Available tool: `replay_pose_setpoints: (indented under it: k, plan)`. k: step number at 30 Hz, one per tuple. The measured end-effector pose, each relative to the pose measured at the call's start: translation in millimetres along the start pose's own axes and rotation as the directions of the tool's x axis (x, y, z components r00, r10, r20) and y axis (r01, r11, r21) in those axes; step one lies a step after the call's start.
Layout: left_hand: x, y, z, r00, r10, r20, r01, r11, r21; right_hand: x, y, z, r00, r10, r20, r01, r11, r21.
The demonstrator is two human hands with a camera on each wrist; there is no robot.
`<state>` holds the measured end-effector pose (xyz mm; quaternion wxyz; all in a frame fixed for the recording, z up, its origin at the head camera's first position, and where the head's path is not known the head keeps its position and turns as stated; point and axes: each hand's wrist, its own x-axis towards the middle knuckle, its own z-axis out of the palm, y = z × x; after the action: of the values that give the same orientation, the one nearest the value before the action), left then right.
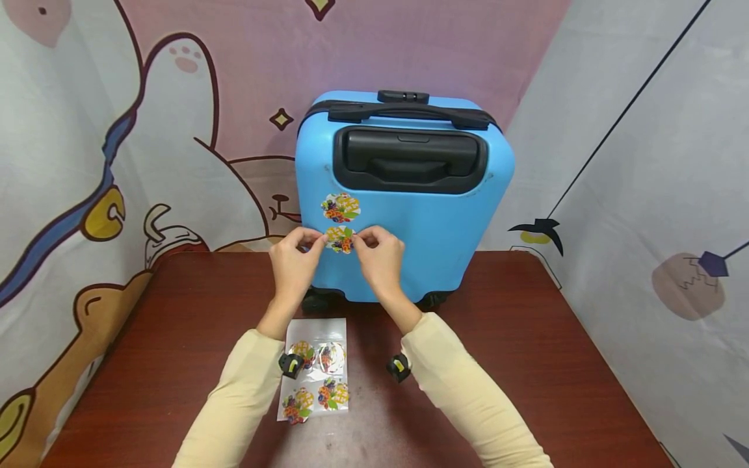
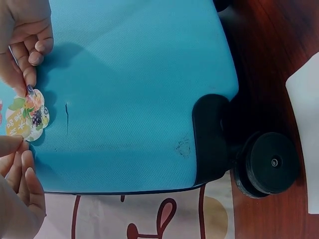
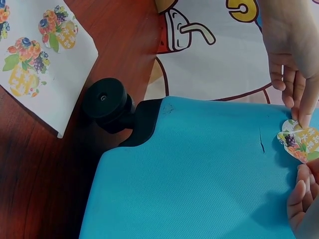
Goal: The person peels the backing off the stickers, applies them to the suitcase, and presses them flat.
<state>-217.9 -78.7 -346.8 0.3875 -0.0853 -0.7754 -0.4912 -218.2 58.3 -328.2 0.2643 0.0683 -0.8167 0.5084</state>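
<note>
A light blue suitcase stands upright on the table. Both hands hold a fruit-printed sticker at its lower left face. My left hand pinches the sticker's left edge between thumb and finger. At the opposite edge, my right hand does the same. In the left wrist view the sticker lies close over the shell, casting a shadow beside a short dark crack. Just above it, a similar fruit sticker is on the suitcase, below the black handle recess.
A white sticker sheet with several fruit stickers lies on the brown table in front of the suitcase, partly under the left forearm. Black wheels support the suitcase. A cartoon-printed cloth hangs behind and at the sides.
</note>
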Motion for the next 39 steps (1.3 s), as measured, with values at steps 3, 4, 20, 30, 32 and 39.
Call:
replay_pose_setpoints:
  k: [3, 4, 20, 30, 32, 39]
  plan:
    - [0.0, 0.3, 0.0, 1.0, -0.003, -0.003, 0.003, 1.0, 0.002, 0.2, 0.5, -0.3, 1.0, -0.015, -0.008, 0.015, 1.0, -0.005]
    - [0.1, 0.4, 0.0, 1.0, -0.004, -0.003, 0.004, 1.0, 0.002, 0.3, 0.7, -0.3, 1.0, -0.02, -0.01, 0.02, 1.0, -0.006]
    - [-0.1, -3.9, -2.3, 0.999, -0.033, 0.041, 0.033, 0.999, -0.015, 0.0, 5.1, -3.4, 1.0, -0.015, 0.008, 0.015, 1.0, 0.006]
    - [-1.0, -4.3, -11.8, 0.974, -0.126, 0.187, 0.164, 0.966, -0.202, -1.0, 14.8, -11.1, 0.992, -0.076, 0.096, 0.067, 0.993, 0.097]
    - [-0.4, -3.5, -14.2, 0.966, -0.136, 0.219, 0.184, 0.959, -0.218, -1.0, 16.3, -13.5, 0.988, -0.083, 0.133, 0.066, 0.989, 0.132]
    - [2.6, -2.4, -17.7, 0.951, -0.113, 0.286, 0.184, 0.955, -0.232, -0.8, 17.0, -18.9, 0.957, -0.107, 0.271, 0.04, 0.97, 0.241]
